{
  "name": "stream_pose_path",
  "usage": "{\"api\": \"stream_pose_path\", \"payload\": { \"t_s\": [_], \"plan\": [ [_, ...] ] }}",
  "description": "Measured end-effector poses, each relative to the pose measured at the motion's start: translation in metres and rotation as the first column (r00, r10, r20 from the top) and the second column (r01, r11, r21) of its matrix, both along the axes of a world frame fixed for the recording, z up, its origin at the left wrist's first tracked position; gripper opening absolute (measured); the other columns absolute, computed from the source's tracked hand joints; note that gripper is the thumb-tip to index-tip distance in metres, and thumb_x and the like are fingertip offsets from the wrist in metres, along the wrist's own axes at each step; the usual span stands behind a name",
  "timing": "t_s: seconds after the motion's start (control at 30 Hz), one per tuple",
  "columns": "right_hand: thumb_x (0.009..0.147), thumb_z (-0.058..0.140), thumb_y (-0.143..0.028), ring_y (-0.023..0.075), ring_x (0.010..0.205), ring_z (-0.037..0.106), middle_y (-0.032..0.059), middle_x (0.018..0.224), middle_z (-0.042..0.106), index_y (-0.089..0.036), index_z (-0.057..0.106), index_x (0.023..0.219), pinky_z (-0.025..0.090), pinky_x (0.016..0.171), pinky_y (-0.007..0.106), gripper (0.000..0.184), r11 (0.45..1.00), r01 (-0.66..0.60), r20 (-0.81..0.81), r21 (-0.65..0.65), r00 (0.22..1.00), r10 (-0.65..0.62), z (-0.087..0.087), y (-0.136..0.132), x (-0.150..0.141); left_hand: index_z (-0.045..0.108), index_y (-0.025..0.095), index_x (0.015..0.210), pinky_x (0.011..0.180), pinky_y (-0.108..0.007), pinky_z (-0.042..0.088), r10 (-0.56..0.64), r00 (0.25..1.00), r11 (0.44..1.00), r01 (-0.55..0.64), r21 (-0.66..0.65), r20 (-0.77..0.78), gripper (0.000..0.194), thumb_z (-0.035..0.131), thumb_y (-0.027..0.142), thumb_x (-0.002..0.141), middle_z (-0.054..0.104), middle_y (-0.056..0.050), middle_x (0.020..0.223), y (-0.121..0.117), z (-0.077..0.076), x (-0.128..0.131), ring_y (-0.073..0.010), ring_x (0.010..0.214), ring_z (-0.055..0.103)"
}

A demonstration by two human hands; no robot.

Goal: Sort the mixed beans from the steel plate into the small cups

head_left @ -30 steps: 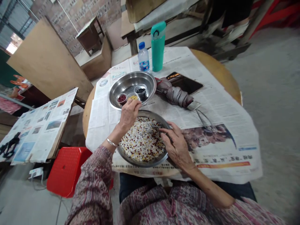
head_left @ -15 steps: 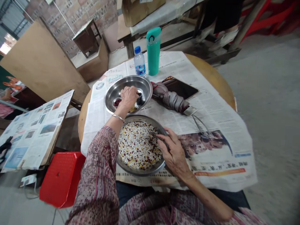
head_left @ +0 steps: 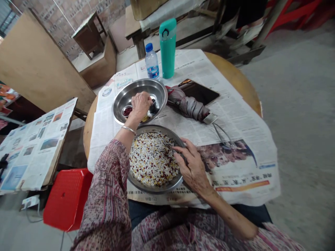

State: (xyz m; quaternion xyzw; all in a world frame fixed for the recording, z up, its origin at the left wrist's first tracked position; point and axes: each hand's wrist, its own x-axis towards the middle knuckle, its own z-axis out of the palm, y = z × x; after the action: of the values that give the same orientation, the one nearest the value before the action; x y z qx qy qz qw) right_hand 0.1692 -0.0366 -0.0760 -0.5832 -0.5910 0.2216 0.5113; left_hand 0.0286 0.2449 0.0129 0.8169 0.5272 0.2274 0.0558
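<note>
Steel grain bowl point(head_left: 157, 190) is apparently being sorted, right hand point(head_left: 195, 170) loosely open alongside, left hand point(head_left: 141, 104) beyond, hold unclear, next needing aim.

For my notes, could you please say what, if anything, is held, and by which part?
It cannot be told: the left hand hides its fingertips; the right hand overlaps the near bowl's rim, grip unclear.

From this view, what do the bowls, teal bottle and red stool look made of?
Far bowl: likely stainless steel, polished; bright streaky reflections.
Near bowl: similar metal, seemingly duller; grey sheen.
Teal bottle: perhaps plastic, smooth, evenly coloured; coated metal possible.
Red stool: probably moulded plastic, slight sheen; patterned top.
</note>
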Motion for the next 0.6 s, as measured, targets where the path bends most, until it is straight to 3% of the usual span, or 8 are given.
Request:
{"api": "stream_pose_path", "payload": {
  "t_s": [0.1,0.27,0.37,0.43,0.5,0.6],
  "plan": [
    [0.102,0.049,-0.044,0.0311,0.140,0.052,0.0137,0.148,0.055,-0.023,0.070,0.114,0.043,0.116,0.056,0.032,1.000,-0.001,0.003,-0.012,1.000,0.001,0.001,0.000,0.000,0.067,0.018,0.073,0.101,-0.049,0.048,0.023,0.999,1.000,-0.024,-0.018,-0.028,0.013,0.074,0.012,0.082,0.066,-0.006,0.078,-0.003,0.002,0.001,-0.0284,0.102,0.062],
    [0.101,0.049,-0.044,0.0316,0.140,0.052,0.0146,0.148,0.056,-0.022,0.070,0.114,0.042,0.116,0.056,0.033,1.000,-0.002,0.001,-0.001,1.000,0.002,0.000,0.001,0.001,0.069,0.018,0.081,0.100,-0.047,0.047,0.056,0.997,0.998,-0.055,0.010,-0.046,0.010,0.069,0.016,0.092,0.072,-0.008,0.087,-0.033,0.026,0.006,-0.0238,0.095,0.062],
    [0.101,0.049,-0.043,0.0319,0.140,0.051,0.0149,0.148,0.056,-0.021,0.071,0.114,0.041,0.117,0.057,0.033,1.000,-0.003,0.003,0.009,1.000,0.003,0.000,0.001,0.001,0.071,0.021,0.087,0.101,-0.045,0.048,-0.034,0.999,0.994,0.036,0.100,-0.029,0.011,0.065,0.021,0.097,0.075,-0.005,0.094,-0.077,0.036,-0.004,-0.0208,0.093,0.063],
    [0.101,0.049,-0.043,0.0315,0.140,0.052,0.0143,0.147,0.056,-0.022,0.070,0.113,0.042,0.116,0.057,0.032,1.000,-0.005,0.004,0.008,1.000,0.005,0.000,0.002,0.001,0.071,0.021,0.092,0.095,-0.042,0.051,-0.108,0.994,0.989,0.111,0.094,-0.029,0.016,0.058,0.022,0.101,0.074,-0.004,0.093,-0.116,0.038,-0.017,-0.0190,0.090,0.064],
    [0.100,0.050,-0.043,0.0311,0.138,0.053,0.0131,0.146,0.056,-0.023,0.070,0.112,0.042,0.116,0.056,0.031,1.000,-0.002,0.003,0.006,1.000,0.002,0.001,0.002,0.001,0.071,0.020,0.093,0.087,-0.038,0.054,-0.205,0.976,0.979,0.205,-0.013,-0.069,0.019,0.055,0.023,0.103,0.075,-0.004,0.092,-0.157,0.033,-0.032,-0.0179,0.088,0.065],
    [0.100,0.050,-0.043,0.0309,0.138,0.053,0.0120,0.146,0.056,-0.024,0.071,0.111,0.042,0.115,0.056,0.030,1.000,0.001,0.007,0.015,1.000,-0.002,0.000,0.003,0.001,0.073,0.022,0.091,0.088,-0.035,0.056,-0.407,0.902,0.902,0.372,-0.221,-0.144,0.023,0.053,0.023,0.103,0.076,-0.003,0.092,-0.210,0.019,-0.046,-0.0164,0.088,0.068]
  ]
}}
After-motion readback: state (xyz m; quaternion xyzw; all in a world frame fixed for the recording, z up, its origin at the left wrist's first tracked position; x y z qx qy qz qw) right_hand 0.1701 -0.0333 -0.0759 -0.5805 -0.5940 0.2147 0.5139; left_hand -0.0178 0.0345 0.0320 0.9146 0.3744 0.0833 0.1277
